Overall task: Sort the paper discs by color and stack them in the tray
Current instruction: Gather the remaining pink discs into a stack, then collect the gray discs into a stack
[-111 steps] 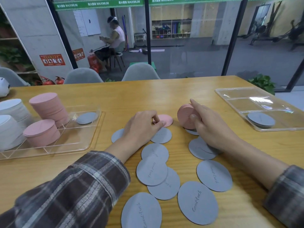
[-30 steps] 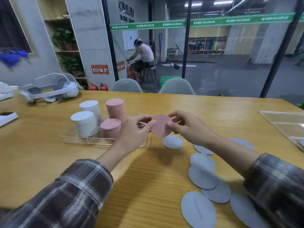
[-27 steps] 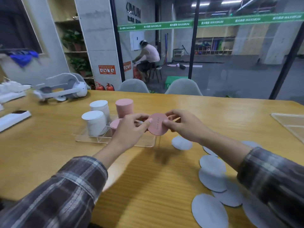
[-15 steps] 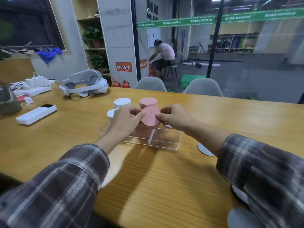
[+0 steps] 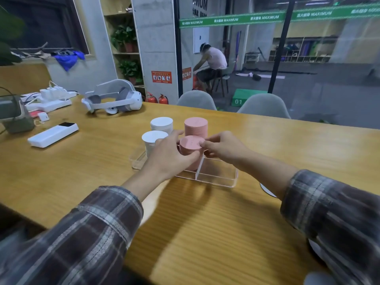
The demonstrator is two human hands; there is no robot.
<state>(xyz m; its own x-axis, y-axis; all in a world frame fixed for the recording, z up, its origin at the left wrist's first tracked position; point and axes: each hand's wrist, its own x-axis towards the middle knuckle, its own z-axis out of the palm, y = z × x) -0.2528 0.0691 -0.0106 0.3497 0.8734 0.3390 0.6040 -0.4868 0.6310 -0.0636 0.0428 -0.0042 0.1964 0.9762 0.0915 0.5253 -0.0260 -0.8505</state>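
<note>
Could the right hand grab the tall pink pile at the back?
Probably yes. The right hand pinches the near pink stack, and the taller pink stack stands just behind it, top uncovered. It must let go first.

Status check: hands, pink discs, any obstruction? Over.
Grips: left hand and right hand both on near pink stack. Stack sits in clear tray, before taller pink stack. No obstruction seen.

Both sleeved arms are stretched from the lower corners to mid-frame. The left hand (image 5: 170, 156) is curled round the pink stack (image 5: 190, 143); the right hand (image 5: 224, 149) is pinched onto its right rim.
</note>
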